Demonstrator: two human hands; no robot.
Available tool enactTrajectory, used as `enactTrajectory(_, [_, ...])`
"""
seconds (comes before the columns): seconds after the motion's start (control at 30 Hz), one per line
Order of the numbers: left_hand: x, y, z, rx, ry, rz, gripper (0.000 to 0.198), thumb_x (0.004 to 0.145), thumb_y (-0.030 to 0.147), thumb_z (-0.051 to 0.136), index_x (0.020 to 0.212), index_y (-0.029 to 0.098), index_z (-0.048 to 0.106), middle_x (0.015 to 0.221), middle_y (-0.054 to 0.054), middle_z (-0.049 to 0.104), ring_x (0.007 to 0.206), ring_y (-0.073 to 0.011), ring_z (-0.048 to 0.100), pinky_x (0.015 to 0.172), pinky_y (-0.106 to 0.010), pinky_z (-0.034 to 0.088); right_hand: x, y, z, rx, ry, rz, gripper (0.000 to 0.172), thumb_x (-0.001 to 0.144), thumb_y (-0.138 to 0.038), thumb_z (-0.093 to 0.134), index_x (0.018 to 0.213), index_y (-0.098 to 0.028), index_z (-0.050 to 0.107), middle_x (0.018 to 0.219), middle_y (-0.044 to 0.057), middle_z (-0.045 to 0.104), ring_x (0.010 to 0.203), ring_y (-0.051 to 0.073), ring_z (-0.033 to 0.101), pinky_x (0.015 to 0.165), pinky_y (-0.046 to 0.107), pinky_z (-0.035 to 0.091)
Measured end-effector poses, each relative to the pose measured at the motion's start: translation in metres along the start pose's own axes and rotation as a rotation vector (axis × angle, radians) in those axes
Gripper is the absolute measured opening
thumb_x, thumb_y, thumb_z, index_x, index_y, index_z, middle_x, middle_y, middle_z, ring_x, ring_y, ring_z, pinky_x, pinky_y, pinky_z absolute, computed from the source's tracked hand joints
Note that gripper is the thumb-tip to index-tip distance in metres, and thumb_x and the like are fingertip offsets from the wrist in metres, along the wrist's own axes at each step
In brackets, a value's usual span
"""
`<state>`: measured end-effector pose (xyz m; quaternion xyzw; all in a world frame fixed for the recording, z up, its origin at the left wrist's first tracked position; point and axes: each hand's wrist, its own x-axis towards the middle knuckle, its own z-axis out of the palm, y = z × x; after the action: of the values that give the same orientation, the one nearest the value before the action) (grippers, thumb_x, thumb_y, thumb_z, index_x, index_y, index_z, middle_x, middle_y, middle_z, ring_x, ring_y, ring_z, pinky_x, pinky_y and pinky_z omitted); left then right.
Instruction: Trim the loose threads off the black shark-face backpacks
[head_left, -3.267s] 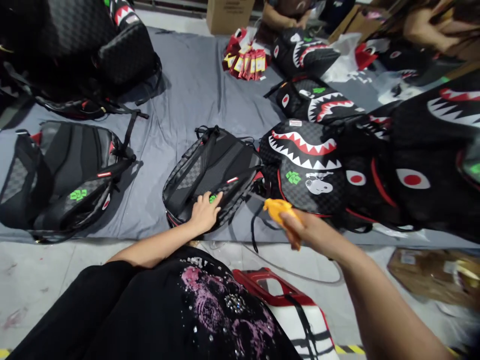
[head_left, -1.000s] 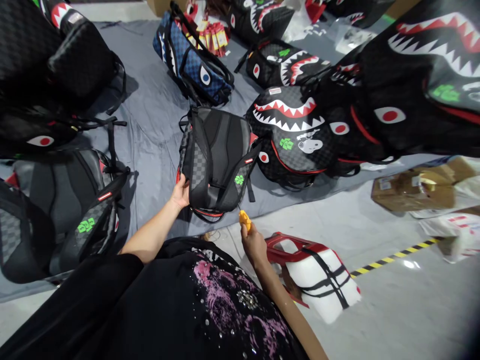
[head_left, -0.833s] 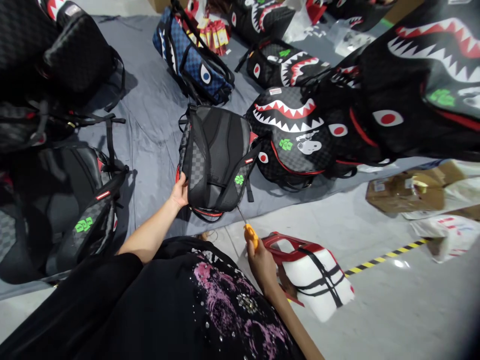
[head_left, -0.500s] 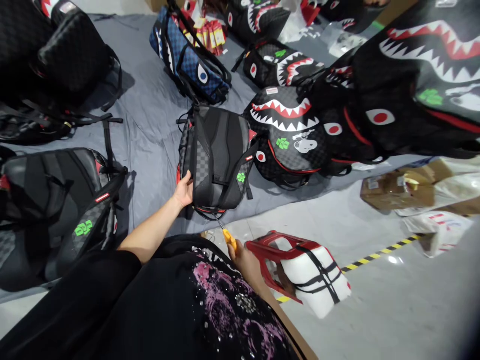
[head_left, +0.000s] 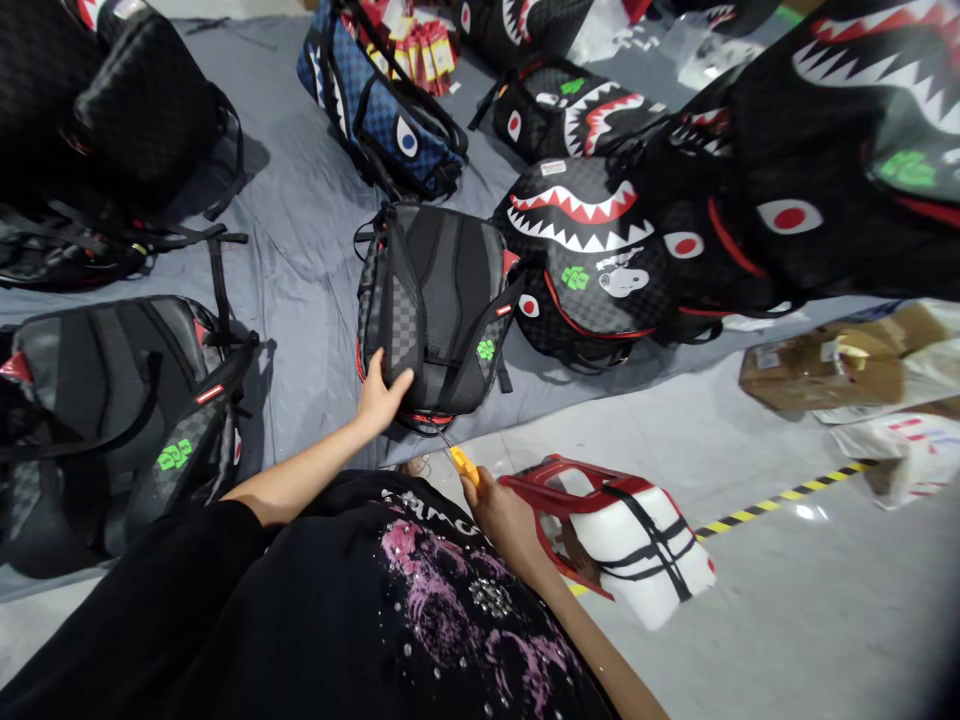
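Observation:
A black-and-grey checkered backpack (head_left: 442, 310) lies back panel up on the grey cloth, its straps and a green patch showing. My left hand (head_left: 381, 402) rests at its lower left edge, thumb and one finger spread apart; the other fingers are hard to make out. In my right hand (head_left: 495, 505) is a yellow-handled tool (head_left: 464, 466) with a thin metal tip; its exact kind is unclear. The tip reaches the red-trimmed near end of the backpack, where its contact point is too small to see.
A similar backpack (head_left: 112, 430) lies at left. Shark-mouth backpacks (head_left: 589, 255) stand at right, and a blue checkered one (head_left: 382, 110) behind. On the floor are a red-framed stool with a white padded top (head_left: 637, 545), a cardboard box (head_left: 810, 370) and striped tape (head_left: 780, 500).
My left hand has loosened from the backpack's side, its thumb now spread over the panel's lower corner. The tool in my right hand stays at the near end. The view shifted slightly.

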<state>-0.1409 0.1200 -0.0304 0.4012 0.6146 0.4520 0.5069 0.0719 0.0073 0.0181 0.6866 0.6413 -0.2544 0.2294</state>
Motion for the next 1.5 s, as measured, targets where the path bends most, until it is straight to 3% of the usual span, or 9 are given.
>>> enactTrajectory(0.17, [-0.02,-0.018,0.017,0.762,-0.42,0.534,0.076,0.079,0.013,0.06,0.151,0.023,0.036,0.164,-0.01,0.01,0.152,-0.032,-0.001,0.12,-0.06,-0.006,0.014,0.002,0.003,0.093,-0.086,0.019,0.038,0.102,-0.043,0.034,0.119,-0.018,0.056,0.097,0.015,0.073,0.093,0.028,0.071,0.07,0.032,0.045])
enactTrajectory(0.37, [0.019,-0.037,0.045,0.798,-0.495,0.485,0.08,0.069,0.007,0.059,0.148,0.013,0.042,0.159,-0.019,0.023,0.15,-0.0363,-0.002,0.12,-0.061,-0.003,0.022,0.013,0.007,0.242,-0.089,-0.029,0.04,0.102,-0.041,0.033,0.12,-0.016,0.058,0.103,0.015,0.073,0.099,0.028,0.069,0.07,0.031,0.043])
enactTrajectory(0.7, [0.032,0.045,0.058,0.037,0.111,0.3,0.043,0.067,0.015,0.061,0.108,0.021,0.073,0.112,-0.005,0.073,0.113,-0.0245,0.064,0.105,-0.04,0.045,0.004,0.0,0.002,0.362,0.284,-0.016,0.036,0.1,-0.036,0.035,0.123,-0.019,0.057,0.083,0.009,0.074,0.075,0.025,0.07,0.057,0.027,0.035])
enactTrajectory(0.87, [0.009,0.035,0.064,-0.331,0.234,0.059,0.028,0.072,0.04,0.061,0.086,0.017,0.069,0.081,-0.005,0.072,0.084,-0.0204,0.068,0.081,-0.035,0.055,0.005,0.006,0.017,0.399,0.479,-0.138,0.046,0.096,-0.041,0.034,0.127,-0.014,0.055,0.079,0.011,0.073,0.067,0.027,0.069,0.055,0.028,0.036])
enactTrajectory(1.13, [-0.074,0.004,-0.008,0.203,-0.479,-0.049,0.019,0.061,0.041,0.08,0.075,0.028,0.076,0.07,-0.002,0.072,0.061,-0.0228,0.067,0.058,-0.034,0.055,0.039,0.012,0.041,0.358,0.148,-0.125,0.044,0.099,-0.044,0.03,0.121,-0.021,0.06,0.085,0.009,0.073,0.082,0.027,0.071,0.062,0.03,0.042])
enactTrajectory(1.23, [-0.081,0.015,-0.037,0.469,-0.459,0.204,0.032,0.08,0.042,0.068,0.109,0.032,0.073,0.104,-0.005,0.074,0.096,-0.0274,0.068,0.087,-0.043,0.055,0.055,0.011,0.049,0.394,-0.013,-0.081,0.045,0.098,-0.046,0.032,0.126,-0.021,0.058,0.092,0.01,0.073,0.09,0.026,0.07,0.069,0.03,0.045])
enactTrajectory(1.33, [-0.065,0.011,-0.055,0.91,-0.376,0.516,0.076,0.076,0.04,0.075,0.145,0.028,0.047,0.15,-0.012,0.045,0.139,-0.0359,0.04,0.112,-0.056,0.035,0.059,0.02,0.057,0.516,-0.018,-0.134,0.051,0.097,-0.048,0.03,0.128,-0.018,0.056,0.095,0.011,0.073,0.095,0.027,0.069,0.075,0.033,0.047])
enactTrajectory(1.4, [-0.048,0.0,-0.06,1.107,-0.358,0.544,0.093,0.069,0.029,0.079,0.151,0.024,0.035,0.16,-0.012,0.027,0.147,-0.0391,0.024,0.116,-0.059,0.028,0.053,0.034,0.062,0.622,0.003,-0.184,0.052,0.094,-0.051,0.03,0.12,-0.018,0.06,0.094,0.01,0.072,0.094,0.027,0.068,0.077,0.034,0.049])
enactTrajectory(1.5, [-0.022,-0.009,-0.06,1.129,-0.269,0.492,0.074,0.072,0.007,0.063,0.143,0.022,0.049,0.148,-0.008,0.049,0.139,-0.0282,0.043,0.114,-0.045,0.039,0.035,0.058,0.069,0.783,0.026,-0.212,0.052,0.091,-0.059,0.034,0.106,-0.018,0.064,0.088,0.009,0.072,0.086,0.026,0.068,0.077,0.035,0.05])
